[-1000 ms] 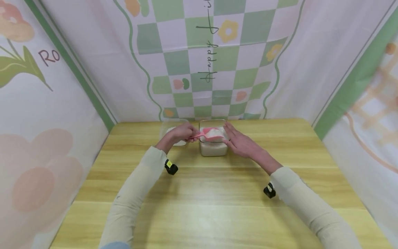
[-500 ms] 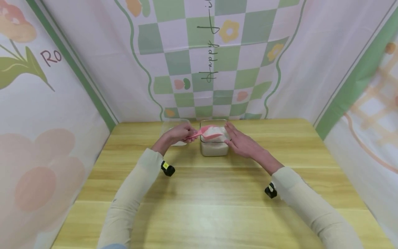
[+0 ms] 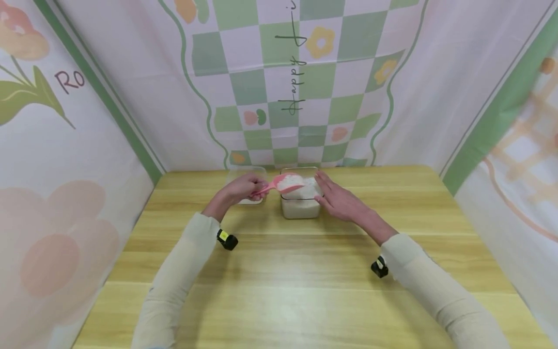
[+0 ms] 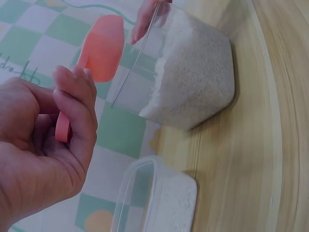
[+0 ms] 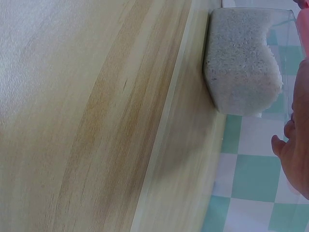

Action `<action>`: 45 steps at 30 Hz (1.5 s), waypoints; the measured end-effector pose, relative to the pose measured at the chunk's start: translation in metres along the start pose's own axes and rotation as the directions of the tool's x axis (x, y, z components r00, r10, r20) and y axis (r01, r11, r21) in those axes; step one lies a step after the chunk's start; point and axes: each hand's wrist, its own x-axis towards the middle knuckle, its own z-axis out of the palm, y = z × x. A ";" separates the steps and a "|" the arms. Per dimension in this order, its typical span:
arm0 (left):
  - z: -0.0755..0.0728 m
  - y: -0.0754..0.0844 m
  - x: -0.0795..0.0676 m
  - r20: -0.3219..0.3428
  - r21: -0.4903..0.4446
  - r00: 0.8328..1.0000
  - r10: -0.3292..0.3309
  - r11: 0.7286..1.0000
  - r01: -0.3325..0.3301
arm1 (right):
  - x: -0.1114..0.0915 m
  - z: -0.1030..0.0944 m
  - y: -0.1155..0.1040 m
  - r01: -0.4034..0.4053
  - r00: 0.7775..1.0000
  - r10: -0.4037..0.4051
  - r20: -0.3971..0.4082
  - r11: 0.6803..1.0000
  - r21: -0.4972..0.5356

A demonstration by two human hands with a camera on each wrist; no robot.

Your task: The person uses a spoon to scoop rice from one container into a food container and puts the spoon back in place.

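Note:
My left hand (image 3: 246,188) grips the handle of a pink scoop (image 4: 103,48), which carries a heap of white rice (image 3: 288,182) over the left part of a clear square container (image 3: 301,211). That container is largely filled with rice, as the right wrist view shows (image 5: 241,63). With straight fingers, my right hand (image 3: 342,199) rests against the container's right rim. A second, smaller clear container (image 4: 157,193) stands to the left, partly behind my left hand, with some white rice low inside it.
Both containers stand near the back edge of a wooden table (image 3: 283,286). A patterned cloth (image 3: 301,87) hangs close behind them, and more cloth hangs on both sides.
The left hand has drawn the loaded scoop leftward and a little up, from the middle of the large container to its left rim. The right hand has stayed in place.

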 end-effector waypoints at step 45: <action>-0.066 -0.054 -0.076 -0.364 0.065 0.920 -0.144 0.982 0.179 | 0.000 0.001 -0.001 0.007 1.000 -0.007 0.009 1.000 0.002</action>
